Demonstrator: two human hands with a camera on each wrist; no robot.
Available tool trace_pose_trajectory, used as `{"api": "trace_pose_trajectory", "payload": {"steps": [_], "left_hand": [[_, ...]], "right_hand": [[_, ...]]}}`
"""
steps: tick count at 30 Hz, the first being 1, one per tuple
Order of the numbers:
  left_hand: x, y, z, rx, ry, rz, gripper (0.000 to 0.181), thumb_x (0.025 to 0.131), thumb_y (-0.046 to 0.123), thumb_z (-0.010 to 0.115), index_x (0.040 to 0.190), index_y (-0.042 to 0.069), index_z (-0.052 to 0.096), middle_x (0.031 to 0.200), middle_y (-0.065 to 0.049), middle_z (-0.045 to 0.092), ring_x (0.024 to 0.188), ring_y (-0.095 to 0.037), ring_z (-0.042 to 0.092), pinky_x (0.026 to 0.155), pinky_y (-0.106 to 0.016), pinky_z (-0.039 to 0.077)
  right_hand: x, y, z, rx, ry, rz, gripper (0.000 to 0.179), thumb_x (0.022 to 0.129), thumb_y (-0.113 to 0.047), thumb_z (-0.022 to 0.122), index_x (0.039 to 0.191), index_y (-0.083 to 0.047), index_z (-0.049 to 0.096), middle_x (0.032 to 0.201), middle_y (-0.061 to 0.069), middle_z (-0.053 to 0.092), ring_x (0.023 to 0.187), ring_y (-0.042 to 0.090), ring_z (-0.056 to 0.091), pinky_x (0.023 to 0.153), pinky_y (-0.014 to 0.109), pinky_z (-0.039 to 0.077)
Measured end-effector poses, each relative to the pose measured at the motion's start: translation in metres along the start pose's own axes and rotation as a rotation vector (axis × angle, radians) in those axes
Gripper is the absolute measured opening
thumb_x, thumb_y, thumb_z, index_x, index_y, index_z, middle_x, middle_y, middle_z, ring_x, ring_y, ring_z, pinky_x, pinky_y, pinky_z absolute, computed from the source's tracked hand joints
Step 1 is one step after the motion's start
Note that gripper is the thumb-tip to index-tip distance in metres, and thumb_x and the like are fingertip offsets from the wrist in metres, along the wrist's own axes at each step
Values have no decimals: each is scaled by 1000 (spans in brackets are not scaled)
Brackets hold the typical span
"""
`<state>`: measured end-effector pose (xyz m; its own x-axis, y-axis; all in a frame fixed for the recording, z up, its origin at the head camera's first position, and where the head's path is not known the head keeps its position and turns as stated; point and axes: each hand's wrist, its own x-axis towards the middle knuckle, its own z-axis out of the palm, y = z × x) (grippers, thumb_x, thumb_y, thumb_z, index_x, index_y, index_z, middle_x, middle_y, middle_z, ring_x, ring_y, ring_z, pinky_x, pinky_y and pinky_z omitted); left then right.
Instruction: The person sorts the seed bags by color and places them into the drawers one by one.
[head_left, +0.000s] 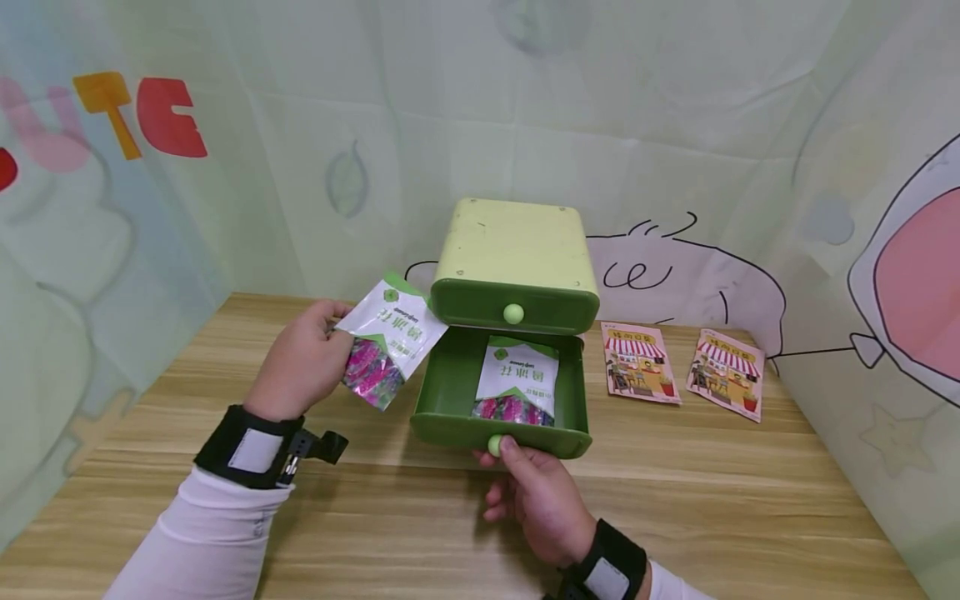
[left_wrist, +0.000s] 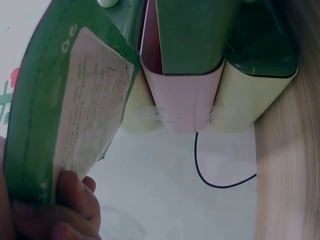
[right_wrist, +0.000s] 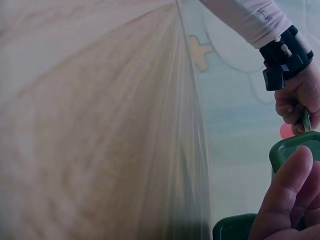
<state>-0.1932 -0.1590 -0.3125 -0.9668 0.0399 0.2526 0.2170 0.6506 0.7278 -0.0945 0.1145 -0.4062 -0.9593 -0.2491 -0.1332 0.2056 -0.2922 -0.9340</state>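
My left hand [head_left: 303, 360] pinches a white, green and pink seed packet [head_left: 401, 325] by its edge, tilted beside the pulled-out drawer. In the left wrist view, the back of the held packet [left_wrist: 95, 95] shows a pale printed panel in a green border. A green drawer [head_left: 453, 427] juts out of a small drawer cabinet [head_left: 517, 242]. Another packet of the same design [head_left: 517, 379] lies inside the drawer. At the drawer's front, my right hand [head_left: 551, 504] pinches the round light-green knob [head_left: 494, 445] with the thumb on its near side.
Two pink packets with striped awnings, one nearer [head_left: 641, 362] and one farther right [head_left: 726, 373], lie right of the cabinet on the wooden table [head_left: 360, 517]. The top drawer's front [head_left: 472, 304] is closed. A printed cloth [head_left: 300, 183] hangs behind.
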Motion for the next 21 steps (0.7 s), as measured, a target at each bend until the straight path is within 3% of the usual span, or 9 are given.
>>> {"api": "trace_pose_trajectory", "payload": {"steps": [21], "left_hand": [[0, 1, -4, 6, -37, -6, 33, 95, 19, 40, 120, 1, 53, 89, -14, 62, 60, -22, 54, 42, -33, 45]], "right_hand": [[0, -1, 1, -2, -1, 6, 36, 96, -39, 52, 91, -4, 63, 114, 15, 62, 62, 14, 54, 57, 29, 53]]}}
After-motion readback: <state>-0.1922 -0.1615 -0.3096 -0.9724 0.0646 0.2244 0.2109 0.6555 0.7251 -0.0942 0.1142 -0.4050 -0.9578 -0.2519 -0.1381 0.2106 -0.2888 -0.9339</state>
